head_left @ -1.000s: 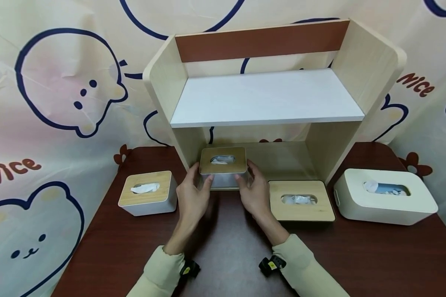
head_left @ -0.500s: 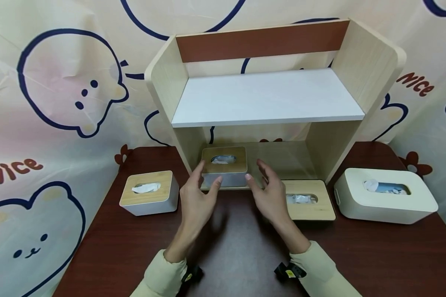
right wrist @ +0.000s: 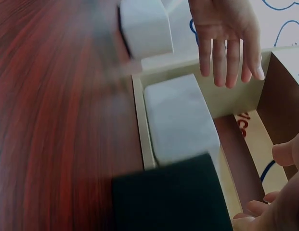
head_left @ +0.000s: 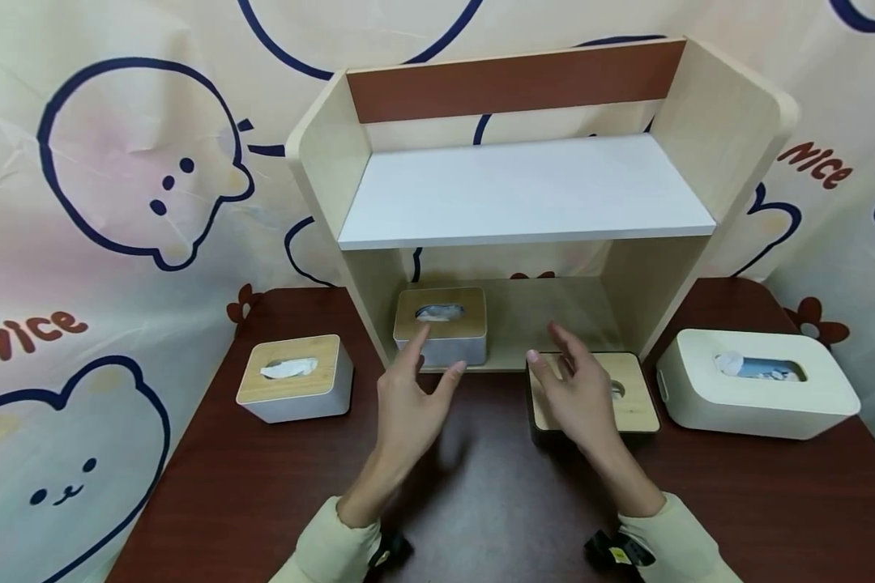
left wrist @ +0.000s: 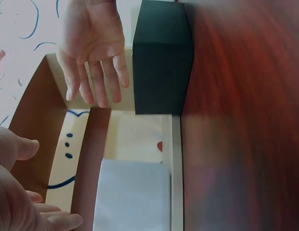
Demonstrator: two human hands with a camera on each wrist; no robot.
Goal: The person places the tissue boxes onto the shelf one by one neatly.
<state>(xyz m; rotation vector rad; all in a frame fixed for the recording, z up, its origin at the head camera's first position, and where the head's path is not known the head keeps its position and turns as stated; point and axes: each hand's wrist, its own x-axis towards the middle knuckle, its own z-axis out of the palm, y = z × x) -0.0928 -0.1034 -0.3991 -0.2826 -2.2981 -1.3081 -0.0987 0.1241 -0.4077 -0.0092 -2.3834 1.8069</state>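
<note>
A small white tissue box with a wooden lid (head_left: 441, 348) stands at the left of the shelf unit's lower compartment. My left hand (head_left: 411, 413) hovers in front of it, fingers loosely spread and holding nothing; its fingertips overlap the box in the head view. Over a dark tissue box with a light wooden lid (head_left: 636, 409) is my right hand (head_left: 582, 397), also holding nothing, its thumb and fingers apart. This hand hides part of the lid and its slot. The dark side (left wrist: 161, 67) of that box shows in the left wrist view, the white box (right wrist: 180, 118) in the right wrist view.
The two-tier shelf unit (head_left: 525, 190) stands at the back of the dark red table (head_left: 481, 502). Another white tissue box with a wooden lid (head_left: 295, 385) is left of it. A larger all-white tissue box (head_left: 758, 397) stands at the right. A printed cloth hangs behind.
Both hands have let go of the small tissue box, which stays in the lower compartment. The right hand has moved right over the dark box; the left has drawn back and slightly right.
</note>
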